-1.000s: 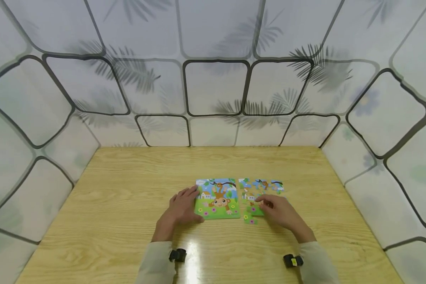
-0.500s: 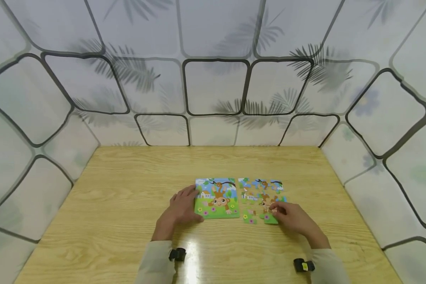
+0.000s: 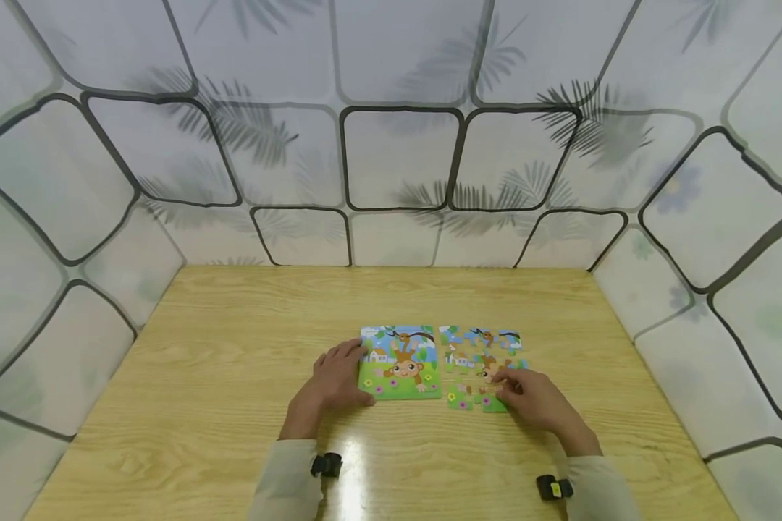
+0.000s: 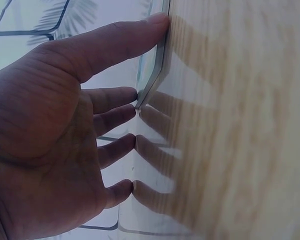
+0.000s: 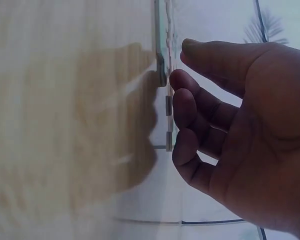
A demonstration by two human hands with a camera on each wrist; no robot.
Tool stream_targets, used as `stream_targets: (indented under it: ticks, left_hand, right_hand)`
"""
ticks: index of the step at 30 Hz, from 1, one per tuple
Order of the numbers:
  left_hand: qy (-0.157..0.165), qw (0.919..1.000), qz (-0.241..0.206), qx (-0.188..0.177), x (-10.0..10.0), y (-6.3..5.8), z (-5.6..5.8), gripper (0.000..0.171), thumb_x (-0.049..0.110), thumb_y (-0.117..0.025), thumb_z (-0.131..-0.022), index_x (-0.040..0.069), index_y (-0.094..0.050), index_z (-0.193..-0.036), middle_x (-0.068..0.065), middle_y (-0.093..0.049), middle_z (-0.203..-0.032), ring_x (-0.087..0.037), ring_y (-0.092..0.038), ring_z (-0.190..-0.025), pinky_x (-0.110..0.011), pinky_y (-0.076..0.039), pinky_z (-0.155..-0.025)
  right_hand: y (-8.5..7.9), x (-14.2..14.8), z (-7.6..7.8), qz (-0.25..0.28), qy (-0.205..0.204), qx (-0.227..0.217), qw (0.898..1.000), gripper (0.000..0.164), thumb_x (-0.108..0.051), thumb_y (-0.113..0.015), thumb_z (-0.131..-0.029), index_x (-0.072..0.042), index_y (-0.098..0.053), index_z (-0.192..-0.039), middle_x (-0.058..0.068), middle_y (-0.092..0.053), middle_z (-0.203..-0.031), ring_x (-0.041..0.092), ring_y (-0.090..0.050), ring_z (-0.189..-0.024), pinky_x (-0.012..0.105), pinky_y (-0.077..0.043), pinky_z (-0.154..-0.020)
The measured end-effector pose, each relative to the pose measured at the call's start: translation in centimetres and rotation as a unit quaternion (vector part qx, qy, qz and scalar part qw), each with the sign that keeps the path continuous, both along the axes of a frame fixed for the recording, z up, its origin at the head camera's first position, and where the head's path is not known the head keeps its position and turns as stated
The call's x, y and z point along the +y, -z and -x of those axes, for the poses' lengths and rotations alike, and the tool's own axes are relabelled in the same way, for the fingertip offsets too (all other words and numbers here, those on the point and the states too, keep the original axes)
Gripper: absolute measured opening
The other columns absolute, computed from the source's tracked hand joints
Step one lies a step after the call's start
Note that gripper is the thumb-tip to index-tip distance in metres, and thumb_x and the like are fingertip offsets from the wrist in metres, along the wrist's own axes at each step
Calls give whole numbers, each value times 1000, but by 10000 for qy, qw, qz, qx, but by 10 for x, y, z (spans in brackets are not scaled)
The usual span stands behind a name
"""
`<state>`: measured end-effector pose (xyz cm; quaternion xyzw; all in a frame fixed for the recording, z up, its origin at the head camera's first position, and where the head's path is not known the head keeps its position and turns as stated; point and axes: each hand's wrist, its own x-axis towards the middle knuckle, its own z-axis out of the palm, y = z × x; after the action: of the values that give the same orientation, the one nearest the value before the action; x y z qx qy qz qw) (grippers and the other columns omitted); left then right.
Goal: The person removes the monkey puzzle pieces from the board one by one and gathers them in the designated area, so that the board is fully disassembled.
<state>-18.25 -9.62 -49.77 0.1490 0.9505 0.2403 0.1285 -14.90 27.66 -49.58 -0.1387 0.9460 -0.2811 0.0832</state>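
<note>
A square monkey picture board [image 3: 400,387] lies flat on the table. My left hand [image 3: 335,382] rests at its left side, fingers fairly straight; in the left wrist view the thumb [image 4: 125,42] touches the board's edge. To the right of it lie several loose jigsaw pieces [image 3: 458,360] in a rough square with the same picture. My right hand [image 3: 541,401] reaches in at their lower right, fingers loosely bent. Its fingertips are right by a green piece with a pink flower [image 3: 490,404]. In the right wrist view thumb and forefinger stand apart, with no piece visible between them.
The wooden table [image 3: 247,325] is light coloured. Patterned panels [image 3: 397,159] wall it in at the back and both sides. Each wrist carries a black strap [image 3: 326,464].
My right hand has moved to the right and a little toward me. The green flower piece under it has shifted right to the bottom row of pieces. My left hand has stayed put.
</note>
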Motion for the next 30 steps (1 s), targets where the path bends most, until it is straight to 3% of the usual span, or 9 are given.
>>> stream_targets:
  ticks: [4, 13, 14, 18, 20, 21, 24, 30]
  left_hand:
    - [-14, 10000, -56, -53, 0, -1, 0, 91, 37, -85, -71, 8, -42, -145, -11, -30, -156, -38, -27, -143, -65, -21, -112]
    - [41, 9998, -13, -190, 1, -4, 0, 91, 36, -84, -72, 8, -40, -147, -11, -29, -157, -39, -26, -144, -65, -19, -113]
    - [37, 9998, 9, -201, 1, -4, 1, 92, 36, -84, -72, 8, -40, -147, -11, -28, -157, -38, -25, -144, -65, -19, -113]
    - [17, 9998, 59, -195, 1, -4, 1, 92, 37, -84, -72, 9, -39, -147, -11, -29, -157, -38, -26, -144, -64, -19, -113]
    - [25, 9998, 55, -174, 0, -4, 1, 92, 36, -84, -72, 9, -40, -147, -11, -29, -157, -38, -26, -144, -64, -20, -113]
    - [29, 9998, 47, -166, 0, -5, 0, 92, 36, -84, -71, 8, -40, -147, -11, -29, -157, -37, -26, -144, -64, -20, -113]
    - [26, 9999, 20, -161, 1, -5, 0, 92, 36, -84, -71, 9, -40, -147, -11, -30, -157, -37, -26, -144, -63, -19, -114]
    - [-10, 9998, -55, -199, 2, -7, -1, 91, 34, -85, -71, 9, -40, -147, -12, -29, -156, -38, -26, -144, -63, -17, -115]
  right_hand:
    - [-2, -7, 3, 34, 79, 167, 9998, 17, -16, -62, -94, -13, -69, -109, -9, -62, -79, 2, -54, -71, 24, -46, -64]
    - [0, -41, 19, 488, -522, 64, 9974, 20, -12, -57, -96, -7, -67, -113, -4, -61, -80, 2, -51, -62, 26, -47, -57]
    - [0, -46, 20, 499, -555, 89, 9972, 20, -11, -57, -96, -7, -67, -113, -4, -61, -81, 2, -51, -63, 32, -51, -67]
    - [1, -65, 24, 332, -638, 203, 9972, 21, -14, -58, -95, -11, -68, -114, -4, -62, -95, 4, -50, -71, 44, -48, -77]
    - [1, -74, 26, 272, -716, 179, 9969, 24, -15, -57, -96, -10, -67, -117, -1, -60, -102, 6, -50, -74, 41, -48, -80]
    - [1, -78, 26, 250, -756, 150, 9967, 25, -15, -57, -96, -10, -66, -119, 1, -59, -106, 6, -51, -76, 33, -47, -73]
    - [2, -91, 27, 165, -968, 181, 9950, 31, -12, -59, -95, -5, -63, -125, 6, -56, -117, 7, -51, -77, 24, -46, -67]
    - [2, -109, 27, -401, -1128, 439, 9918, 32, -12, -65, -92, -8, -66, -123, 4, -54, -119, 11, -57, -91, 27, -50, -73]
